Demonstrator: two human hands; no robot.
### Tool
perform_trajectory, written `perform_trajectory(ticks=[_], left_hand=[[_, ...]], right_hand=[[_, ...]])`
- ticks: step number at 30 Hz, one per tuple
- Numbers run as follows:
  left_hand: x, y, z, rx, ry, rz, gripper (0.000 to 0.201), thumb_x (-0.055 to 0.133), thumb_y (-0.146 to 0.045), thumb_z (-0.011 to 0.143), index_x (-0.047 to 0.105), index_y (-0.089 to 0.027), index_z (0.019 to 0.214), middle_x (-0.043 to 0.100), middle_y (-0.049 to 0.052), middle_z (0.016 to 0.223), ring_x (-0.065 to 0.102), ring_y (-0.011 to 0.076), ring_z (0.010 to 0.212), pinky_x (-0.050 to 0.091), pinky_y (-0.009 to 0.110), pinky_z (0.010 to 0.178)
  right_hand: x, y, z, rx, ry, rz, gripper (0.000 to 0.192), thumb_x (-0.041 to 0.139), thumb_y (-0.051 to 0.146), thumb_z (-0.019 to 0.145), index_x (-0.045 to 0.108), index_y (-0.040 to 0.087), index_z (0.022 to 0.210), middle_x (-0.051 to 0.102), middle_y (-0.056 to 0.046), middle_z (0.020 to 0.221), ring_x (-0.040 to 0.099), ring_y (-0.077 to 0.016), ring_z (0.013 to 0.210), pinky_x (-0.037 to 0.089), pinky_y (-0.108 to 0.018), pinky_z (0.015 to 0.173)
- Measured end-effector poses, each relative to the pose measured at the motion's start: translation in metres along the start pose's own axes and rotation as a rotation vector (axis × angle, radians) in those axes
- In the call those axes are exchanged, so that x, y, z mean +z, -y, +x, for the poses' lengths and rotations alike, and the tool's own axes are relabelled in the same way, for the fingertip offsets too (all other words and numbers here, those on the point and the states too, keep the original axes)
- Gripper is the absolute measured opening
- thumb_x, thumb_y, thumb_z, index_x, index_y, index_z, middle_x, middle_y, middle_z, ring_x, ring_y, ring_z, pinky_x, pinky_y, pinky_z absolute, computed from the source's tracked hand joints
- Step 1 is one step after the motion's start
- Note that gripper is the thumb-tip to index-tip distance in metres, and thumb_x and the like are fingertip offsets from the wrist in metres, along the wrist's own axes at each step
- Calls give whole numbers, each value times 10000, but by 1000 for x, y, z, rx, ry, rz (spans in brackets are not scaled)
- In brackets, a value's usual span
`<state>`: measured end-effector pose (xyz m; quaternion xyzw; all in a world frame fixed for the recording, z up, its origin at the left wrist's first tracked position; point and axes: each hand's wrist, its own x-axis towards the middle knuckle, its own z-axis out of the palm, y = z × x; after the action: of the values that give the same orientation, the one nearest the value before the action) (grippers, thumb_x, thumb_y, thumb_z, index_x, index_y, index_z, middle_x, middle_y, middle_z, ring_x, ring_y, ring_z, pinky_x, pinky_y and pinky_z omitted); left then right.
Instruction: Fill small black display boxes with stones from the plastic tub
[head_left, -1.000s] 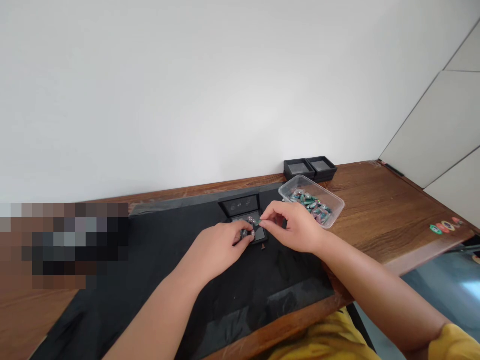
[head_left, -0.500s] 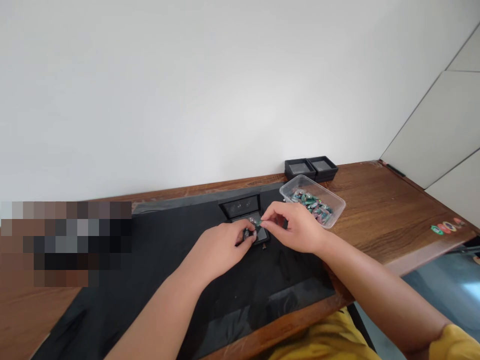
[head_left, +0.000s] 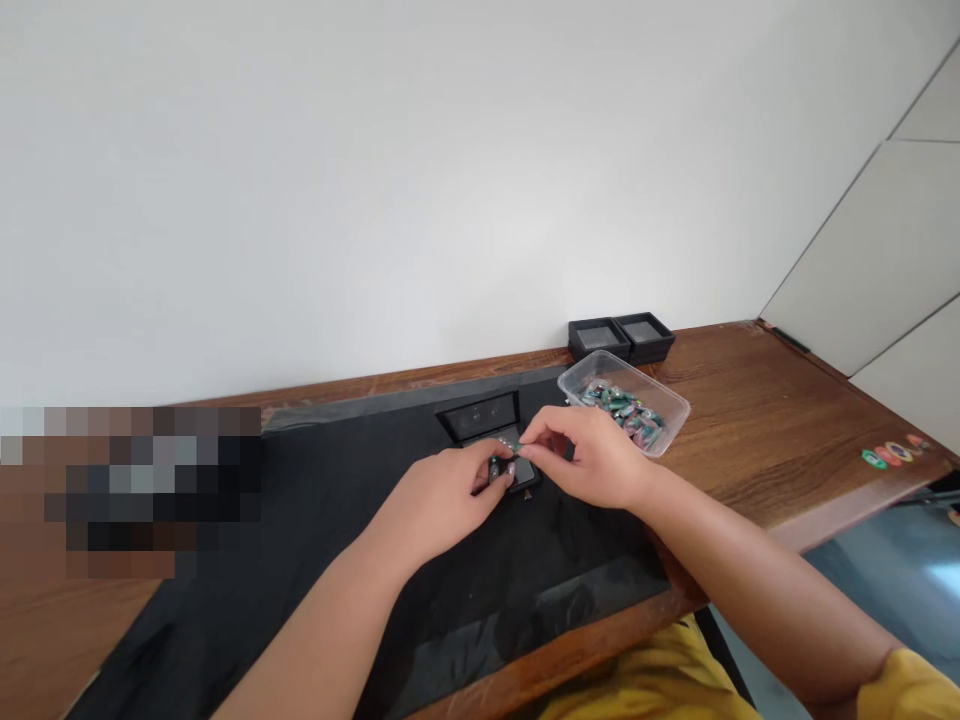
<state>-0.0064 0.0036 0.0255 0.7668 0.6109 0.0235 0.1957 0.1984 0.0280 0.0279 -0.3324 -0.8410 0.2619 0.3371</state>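
My left hand [head_left: 442, 500] and my right hand [head_left: 592, 455] meet over a small open black box [head_left: 484, 418] on a black mat [head_left: 315, 560]. The right thumb and forefinger pinch a small greenish piece [head_left: 516, 444] above the box's lower half. My left fingers are closed on a small dark shiny piece [head_left: 495, 470] at the box's front edge. A clear plastic tub [head_left: 671, 420] of several green and pink shiny pieces stands just right of my right hand.
Two small black trays [head_left: 621, 337] sit by the wall behind the tub. Round coloured stickers [head_left: 889, 454] lie near the wooden table's right edge. A blurred patch covers the left of the table. The table's front edge is near my body.
Both hands have stayed over the box, with only slight finger shifts; the left hand has edged a little lower.
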Motion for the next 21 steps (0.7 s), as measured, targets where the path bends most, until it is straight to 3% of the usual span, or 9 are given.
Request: perform_trajectory(ticks=[21], left_hand=[[0, 0, -4, 68, -68, 6, 296, 450, -419, 949, 689, -279, 1054, 624, -16, 647, 627, 213, 616, 360, 296, 599]], right_hand=[[0, -2, 0, 7, 8, -30, 61, 658, 206, 925, 661, 193, 866, 662, 14, 733, 583, -120, 655, 379, -241, 618]])
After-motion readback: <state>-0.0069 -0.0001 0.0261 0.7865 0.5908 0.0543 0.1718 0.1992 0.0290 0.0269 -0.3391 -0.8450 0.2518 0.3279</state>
